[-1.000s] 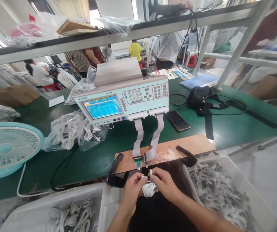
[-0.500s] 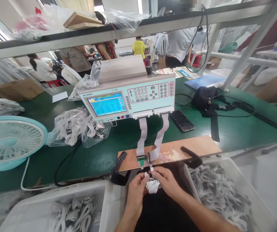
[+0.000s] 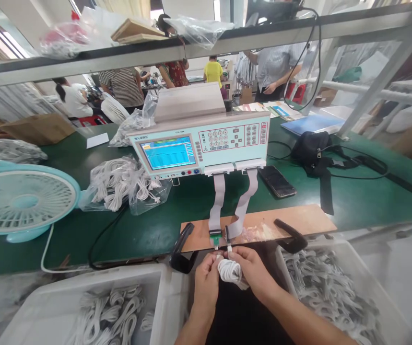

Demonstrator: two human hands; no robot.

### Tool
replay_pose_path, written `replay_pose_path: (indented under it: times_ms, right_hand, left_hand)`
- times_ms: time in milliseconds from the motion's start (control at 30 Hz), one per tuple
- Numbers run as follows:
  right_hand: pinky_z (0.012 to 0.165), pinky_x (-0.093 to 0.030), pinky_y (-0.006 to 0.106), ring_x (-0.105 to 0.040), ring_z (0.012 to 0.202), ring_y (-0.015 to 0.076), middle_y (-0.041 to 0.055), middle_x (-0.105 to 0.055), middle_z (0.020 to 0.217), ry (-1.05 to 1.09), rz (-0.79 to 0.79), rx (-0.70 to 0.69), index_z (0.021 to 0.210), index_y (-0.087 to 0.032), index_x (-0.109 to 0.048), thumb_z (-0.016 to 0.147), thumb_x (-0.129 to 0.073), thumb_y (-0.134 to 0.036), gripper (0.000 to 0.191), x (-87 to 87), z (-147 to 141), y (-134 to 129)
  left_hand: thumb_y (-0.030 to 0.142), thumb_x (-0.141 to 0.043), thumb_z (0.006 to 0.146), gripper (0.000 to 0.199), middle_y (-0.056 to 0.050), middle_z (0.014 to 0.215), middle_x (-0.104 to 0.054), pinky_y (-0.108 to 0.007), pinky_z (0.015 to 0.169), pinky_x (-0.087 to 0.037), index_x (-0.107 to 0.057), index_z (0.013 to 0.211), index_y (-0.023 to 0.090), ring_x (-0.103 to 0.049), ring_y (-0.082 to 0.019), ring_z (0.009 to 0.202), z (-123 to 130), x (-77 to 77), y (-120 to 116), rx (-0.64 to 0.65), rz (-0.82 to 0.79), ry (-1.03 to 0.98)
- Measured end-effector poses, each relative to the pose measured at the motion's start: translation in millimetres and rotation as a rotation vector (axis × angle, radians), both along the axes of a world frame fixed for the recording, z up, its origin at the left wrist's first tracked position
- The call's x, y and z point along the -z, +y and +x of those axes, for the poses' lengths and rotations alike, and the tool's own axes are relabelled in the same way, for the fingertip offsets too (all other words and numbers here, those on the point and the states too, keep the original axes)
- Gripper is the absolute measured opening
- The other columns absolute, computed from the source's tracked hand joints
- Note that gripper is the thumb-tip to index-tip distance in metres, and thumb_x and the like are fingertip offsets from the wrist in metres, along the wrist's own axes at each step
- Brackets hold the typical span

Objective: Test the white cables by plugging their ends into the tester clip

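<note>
White cable [image 3: 230, 271]: thin, wound into a compact rounded coil of many loops, with short ends leading to small pale plugs; the coil hangs between the hands, just below the near edge of the wooden board.
Left hand [image 3: 207, 275]: thumb and fingers pinched on one plug end of the white cable, just below the green circuit board [image 3: 216, 240]; whether the plug is fully seated there is hidden by the fingers.
Right hand [image 3: 252, 266]: fingers closed on the other end, at the tip of the right ribbon's small dark connector [image 3: 228, 234]; the hands are close together.
Change since the last frame: the left plug has come up to the green circuit board, where a gap showed before; the coil faces the camera more roundly; the right end remains at its connector.
Wooden board [image 3: 299, 221]: along the table edge, between two black handles.
Ribbon cables [image 3: 217, 201]: two, grey, running down from the tester [image 3: 234, 139], whose screen is lit blue.
Phone [image 3: 276, 182]: flat on the green table [image 3: 364, 201], right of the ribbon cables.
White bins [image 3: 166, 287]: one on each side below, holding bundled cables.
</note>
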State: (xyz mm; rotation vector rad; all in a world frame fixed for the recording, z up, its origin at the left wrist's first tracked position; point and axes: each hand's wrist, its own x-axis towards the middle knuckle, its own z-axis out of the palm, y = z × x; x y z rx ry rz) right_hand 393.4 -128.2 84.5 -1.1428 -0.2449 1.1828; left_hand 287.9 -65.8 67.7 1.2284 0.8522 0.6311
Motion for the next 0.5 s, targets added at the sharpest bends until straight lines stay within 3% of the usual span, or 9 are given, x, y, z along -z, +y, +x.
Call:
replay_pose_path:
  times_ms: [233,500]
  right_hand:
    - [0.055,-0.037,0.024,-0.047,0.053,0.0109,-0.0007,-0.058,0.055,-0.028,0.008,-0.03,0.064,-0.014,-0.064,0.059,-0.075,-0.045,0.033,1.2,2,-1]
    - [0.061,-0.038,0.026,-0.049,0.059,0.0135,-0.0005,-0.058,0.059,-0.208,0.024,-0.082,0.07,-0.014,-0.067,0.067,-0.069,-0.049,0.035,5.7,9,-2]
  left_hand:
    - [0.032,-0.055,0.081,0.019,0.001,0.066,-0.056,-0.021,0.06,-0.039,-0.06,0.073,0.015,-0.046,-0.012,0.065,6,17.0,-4,-0.119,0.015,-0.028]
    - [0.037,-0.058,0.078,0.025,0.003,0.059,-0.051,-0.02,0.055,-0.036,-0.057,0.068,0.014,-0.043,-0.011,0.058,10,16.6,-1,-0.153,-0.035,-0.033]
